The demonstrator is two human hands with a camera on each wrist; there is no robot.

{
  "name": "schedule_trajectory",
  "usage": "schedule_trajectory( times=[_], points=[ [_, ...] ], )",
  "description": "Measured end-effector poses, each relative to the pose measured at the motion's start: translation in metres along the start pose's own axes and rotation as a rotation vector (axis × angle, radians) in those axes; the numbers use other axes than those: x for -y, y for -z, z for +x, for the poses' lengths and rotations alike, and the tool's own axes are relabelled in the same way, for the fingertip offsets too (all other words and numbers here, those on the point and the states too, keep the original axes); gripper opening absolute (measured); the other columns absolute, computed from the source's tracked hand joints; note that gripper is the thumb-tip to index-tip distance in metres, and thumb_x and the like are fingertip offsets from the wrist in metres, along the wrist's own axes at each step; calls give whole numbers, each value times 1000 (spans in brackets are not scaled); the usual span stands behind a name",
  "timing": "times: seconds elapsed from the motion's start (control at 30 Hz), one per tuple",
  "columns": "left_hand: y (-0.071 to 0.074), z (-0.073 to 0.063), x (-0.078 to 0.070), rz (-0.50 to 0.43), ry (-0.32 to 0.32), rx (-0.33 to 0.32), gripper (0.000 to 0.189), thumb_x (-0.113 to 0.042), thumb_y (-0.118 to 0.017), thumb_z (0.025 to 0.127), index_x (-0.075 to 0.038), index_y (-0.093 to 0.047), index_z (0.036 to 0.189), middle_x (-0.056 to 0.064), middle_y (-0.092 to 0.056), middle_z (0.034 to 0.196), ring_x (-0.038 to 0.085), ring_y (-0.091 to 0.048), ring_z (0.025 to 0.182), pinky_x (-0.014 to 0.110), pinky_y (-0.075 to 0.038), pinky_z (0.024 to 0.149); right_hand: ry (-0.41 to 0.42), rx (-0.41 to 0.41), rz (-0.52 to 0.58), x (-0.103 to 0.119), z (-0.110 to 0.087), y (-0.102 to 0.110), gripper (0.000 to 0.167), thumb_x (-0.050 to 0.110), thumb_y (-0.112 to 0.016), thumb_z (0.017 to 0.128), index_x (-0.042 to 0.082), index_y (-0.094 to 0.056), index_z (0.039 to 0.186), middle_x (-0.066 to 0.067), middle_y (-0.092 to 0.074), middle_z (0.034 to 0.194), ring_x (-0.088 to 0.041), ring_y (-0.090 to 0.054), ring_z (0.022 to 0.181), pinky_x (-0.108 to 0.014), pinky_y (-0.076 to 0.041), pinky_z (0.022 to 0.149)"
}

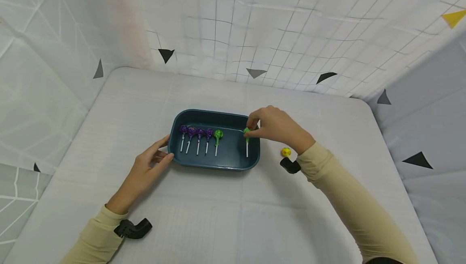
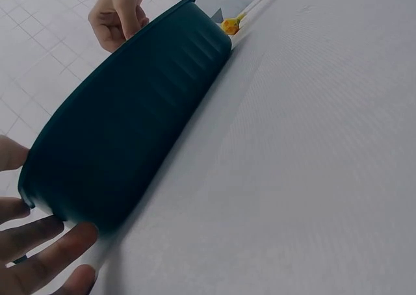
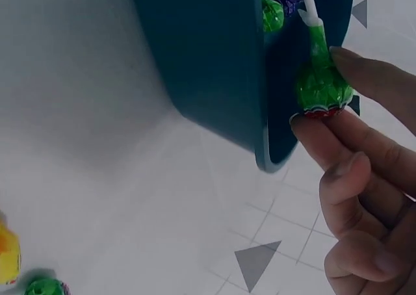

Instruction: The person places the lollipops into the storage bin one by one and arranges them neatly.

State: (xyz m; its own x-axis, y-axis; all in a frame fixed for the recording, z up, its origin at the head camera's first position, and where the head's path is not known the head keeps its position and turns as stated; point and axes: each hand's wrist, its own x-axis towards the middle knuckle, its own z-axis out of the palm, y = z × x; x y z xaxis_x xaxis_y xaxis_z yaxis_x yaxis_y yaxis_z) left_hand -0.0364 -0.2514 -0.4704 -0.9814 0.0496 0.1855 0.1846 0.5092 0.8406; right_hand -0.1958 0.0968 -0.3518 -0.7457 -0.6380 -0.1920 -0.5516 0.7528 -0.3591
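Note:
A dark teal tray stands on the table. Along its left half lie several purple-wrapped lollipops and a green-wrapped lollipop, sticks toward the person. At the tray's right end my right hand pinches another green lollipop by its wrapped head, between thumb and fingers; its stick hangs over the tray floor. My left hand touches the tray's left end from outside, its fingers spread near the rim in the left wrist view.
On the table right of the tray lies a yellow lollipop, partly hidden by the right wrist's camera. In the right wrist view another green wrapper shows at the bottom edge. Patterned white sheeting rises behind the table.

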Motion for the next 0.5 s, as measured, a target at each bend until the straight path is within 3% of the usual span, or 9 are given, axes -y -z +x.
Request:
schedule_trajectory(
  times=[0.27,0.5],
  points=[
    [0,0,1,8,3,1,56,-14,-63,103,-10,-45,157,20,-58,148,-3,-63,97,11,-49,88,-61,23,-1,5,11,-6,22,38,-85,86,19,-78,95,5,-77,95,-17,-68,93,-37,-56,77],
    [0,0,2,-5,2,2,56,-14,-63,103,-10,-45,156,20,-57,149,-4,-63,97,10,-49,88,-44,37,-12,9,22,-13,24,39,-85,86,18,-78,96,3,-77,94,-16,-69,89,-37,-58,75]
  ],
)
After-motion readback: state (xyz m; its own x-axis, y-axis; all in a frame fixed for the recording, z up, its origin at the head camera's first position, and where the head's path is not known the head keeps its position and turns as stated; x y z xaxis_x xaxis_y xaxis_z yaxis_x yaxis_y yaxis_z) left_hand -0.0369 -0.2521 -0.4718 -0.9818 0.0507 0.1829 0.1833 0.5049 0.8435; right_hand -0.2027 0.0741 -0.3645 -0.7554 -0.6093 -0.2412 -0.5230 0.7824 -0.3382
